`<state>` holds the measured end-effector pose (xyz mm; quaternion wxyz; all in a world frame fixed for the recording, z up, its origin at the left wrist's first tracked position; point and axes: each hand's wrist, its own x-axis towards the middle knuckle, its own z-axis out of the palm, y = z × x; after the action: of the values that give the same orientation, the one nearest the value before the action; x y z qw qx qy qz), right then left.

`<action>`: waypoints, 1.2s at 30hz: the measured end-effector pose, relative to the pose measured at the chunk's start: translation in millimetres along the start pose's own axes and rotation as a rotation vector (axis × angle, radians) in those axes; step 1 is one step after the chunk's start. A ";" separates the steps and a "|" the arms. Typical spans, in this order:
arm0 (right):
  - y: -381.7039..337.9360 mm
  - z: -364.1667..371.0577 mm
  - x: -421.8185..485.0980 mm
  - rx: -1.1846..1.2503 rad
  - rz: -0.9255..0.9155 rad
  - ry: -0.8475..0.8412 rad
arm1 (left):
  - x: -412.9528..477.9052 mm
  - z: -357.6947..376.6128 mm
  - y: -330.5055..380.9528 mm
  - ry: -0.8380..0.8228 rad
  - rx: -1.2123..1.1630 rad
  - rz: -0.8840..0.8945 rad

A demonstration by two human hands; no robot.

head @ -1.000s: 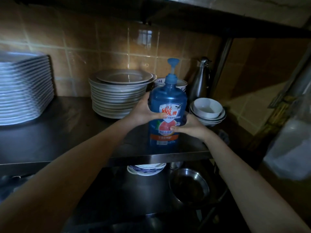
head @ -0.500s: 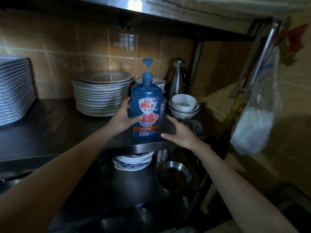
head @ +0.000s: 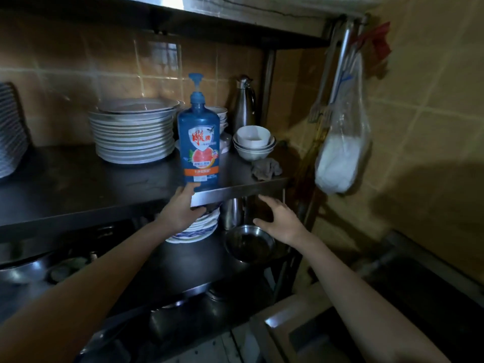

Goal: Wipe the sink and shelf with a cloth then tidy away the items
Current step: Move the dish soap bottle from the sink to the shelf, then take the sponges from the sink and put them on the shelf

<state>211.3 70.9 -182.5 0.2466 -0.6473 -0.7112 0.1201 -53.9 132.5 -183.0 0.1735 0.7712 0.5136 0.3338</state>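
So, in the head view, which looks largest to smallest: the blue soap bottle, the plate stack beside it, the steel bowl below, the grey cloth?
1. plate stack and blue soap bottle: about alike, one wider, one taller.
2. steel bowl, on the lower shelf, maybe nearer the camera.
3. grey cloth.

Shelf (head: 235,191): brushed metal, dull sheen. Detergent bottle (head: 199,142) above left hand (head: 180,210): glossy blue plastic. Cloth (head: 265,169) above right hand (head: 281,221): matt, rough. Plates (head: 133,137): glossy ceramic.
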 end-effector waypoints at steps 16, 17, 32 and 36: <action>84.0 -51.9 -192.5 0.082 0.351 0.052 | -62.1 81.9 102.7 -0.247 -0.030 0.229; 89.4 -58.0 -204.6 0.081 0.356 0.074 | -60.9 86.9 110.9 -0.254 -0.033 0.246; 196.4 -153.8 -305.4 -0.042 0.586 0.225 | -3.7 189.2 252.7 -0.555 -0.116 0.432; 235.2 -172.5 -304.4 -0.067 0.589 0.321 | 36.1 200.7 275.6 -0.528 -0.156 0.429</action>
<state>513.6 -221.7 -210.5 0.2890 -0.8433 -0.4494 0.0593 280.6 66.8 -146.5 0.2848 0.9057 0.2501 0.1898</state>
